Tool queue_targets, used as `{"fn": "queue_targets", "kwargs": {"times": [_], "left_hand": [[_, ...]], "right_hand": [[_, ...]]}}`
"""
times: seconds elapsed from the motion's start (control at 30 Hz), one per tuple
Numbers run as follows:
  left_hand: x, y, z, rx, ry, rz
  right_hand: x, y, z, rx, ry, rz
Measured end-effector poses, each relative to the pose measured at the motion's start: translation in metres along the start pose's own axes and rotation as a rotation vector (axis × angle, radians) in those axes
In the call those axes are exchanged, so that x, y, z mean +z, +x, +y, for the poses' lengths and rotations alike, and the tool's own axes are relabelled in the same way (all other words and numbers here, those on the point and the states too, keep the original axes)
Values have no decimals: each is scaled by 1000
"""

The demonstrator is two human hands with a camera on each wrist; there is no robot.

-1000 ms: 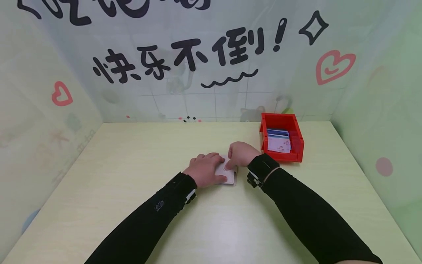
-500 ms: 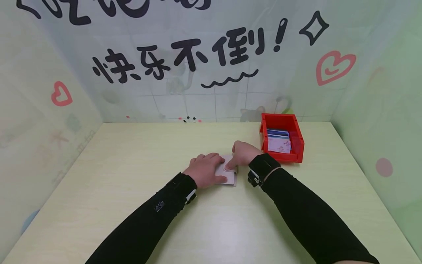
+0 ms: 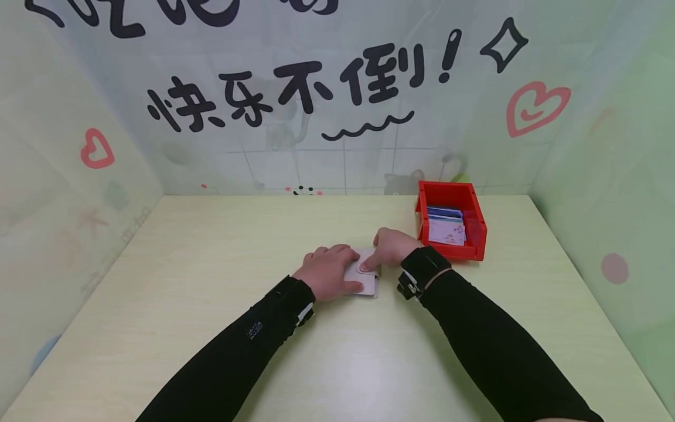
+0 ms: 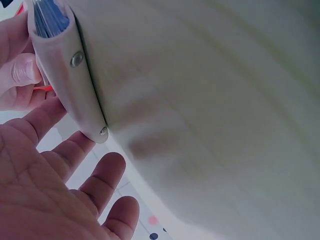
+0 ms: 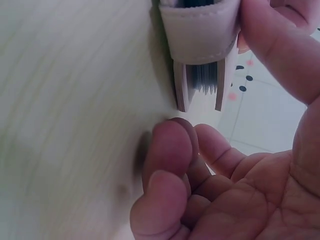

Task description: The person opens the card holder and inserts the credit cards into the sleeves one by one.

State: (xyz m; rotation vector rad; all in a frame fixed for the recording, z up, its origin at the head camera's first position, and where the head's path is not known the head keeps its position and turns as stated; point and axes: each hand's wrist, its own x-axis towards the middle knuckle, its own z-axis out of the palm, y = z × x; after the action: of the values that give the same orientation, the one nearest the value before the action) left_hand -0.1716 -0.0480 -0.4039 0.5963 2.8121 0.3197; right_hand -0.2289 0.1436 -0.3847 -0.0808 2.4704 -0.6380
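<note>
Resting on the pale table, two black-sleeved forearms run forward from the near edge and meet near its middle over a small beige card holder that lies flat on the surface. The left hand lies over the holder's left part with its fingers straight and relaxed, touching it and pressing it down rather than curling round it; its wrist view shows the spread fingers beside the holder's edge, where two metal studs sit. The right hand comes in from the other side; its thumb presses down on the holder's closing strap, and in its wrist view that thumb lies against the strap while the other fingers are curled into the palm, clear of the holder. Dark card edges show between the covers. Farther back, just to the right of the right hand, stands a red bin holding cards. Behind it rises the lettered wall.
</note>
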Motion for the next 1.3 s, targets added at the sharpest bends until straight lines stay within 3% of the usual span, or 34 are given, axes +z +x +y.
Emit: {"fn": "queue_targets", "kwargs": {"times": [0.27,0.47,0.77,0.87,1.0,1.1,1.17,1.3], "left_hand": [[3,3,-3,-3,-40,-3],[0,3,-5,-14,-75,-35],[-8,1,-4,-22,-21,-68],[-8,0,-7,-44,-44,-15],[-4,0,-17,-121,-121,134],[-1,0,-26,-178,-104,218],[1,0,-30,-202,-67,234],[3,-2,-34,-223,-24,200]], "right_hand": [[6,-4,2,-2,49,31],[10,-14,11,-23,57,104],[12,-29,18,-87,-4,234],[17,-31,19,-132,-50,319],[25,-32,21,-173,-164,415],[30,-30,24,-199,-279,456],[32,-30,26,-211,-331,467],[35,-29,29,-232,-365,468]]}}
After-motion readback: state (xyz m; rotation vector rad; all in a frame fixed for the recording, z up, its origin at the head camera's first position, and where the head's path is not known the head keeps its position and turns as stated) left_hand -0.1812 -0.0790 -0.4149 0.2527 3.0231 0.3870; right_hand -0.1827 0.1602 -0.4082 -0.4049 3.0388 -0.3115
